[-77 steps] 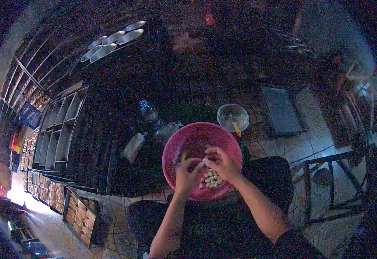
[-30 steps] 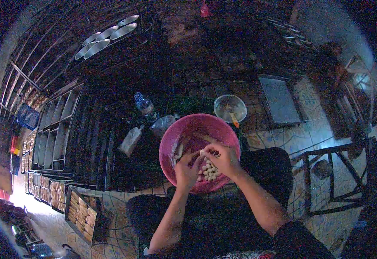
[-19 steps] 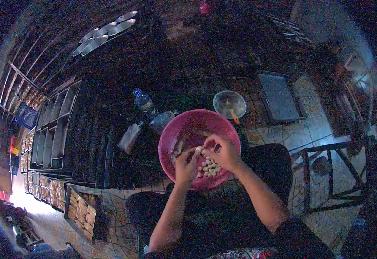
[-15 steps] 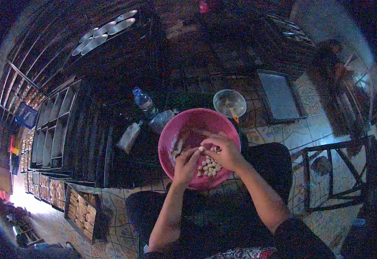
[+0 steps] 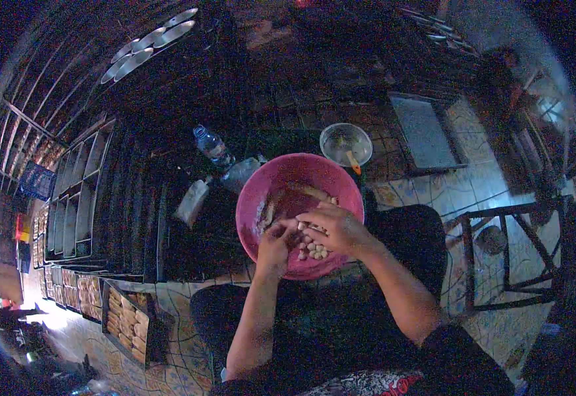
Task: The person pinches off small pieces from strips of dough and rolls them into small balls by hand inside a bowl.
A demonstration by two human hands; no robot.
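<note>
Both hands are inside a pink basin (image 5: 248,191) standing between my legs. My right hand (image 5: 341,228) pinches a small pale dough ball (image 5: 301,225) between thumb and fingertips. Close beside it, my left hand (image 5: 276,247) has its fingers curled together; whatever it may hold is hidden in shadow. Several small round dough balls (image 5: 316,251) lie in the basin below my right hand. Longer pale strips of dough (image 5: 313,192) rest along the basin's far side.
Beyond the basin stand a metal bowl (image 5: 346,140) with an orange-handled brush or spatula (image 5: 353,162), a plastic bottle (image 5: 214,148) and plastic bags (image 5: 192,200). Trays of bread (image 5: 127,323) and stacked metal pans (image 5: 77,198) are at left. A metal frame (image 5: 469,264) stands right; a person (image 5: 499,76) is behind.
My hands have drawn slightly apart; the right one now pinches the dough ball. My left fingers have curled inward. The whole view has shifted slightly.
</note>
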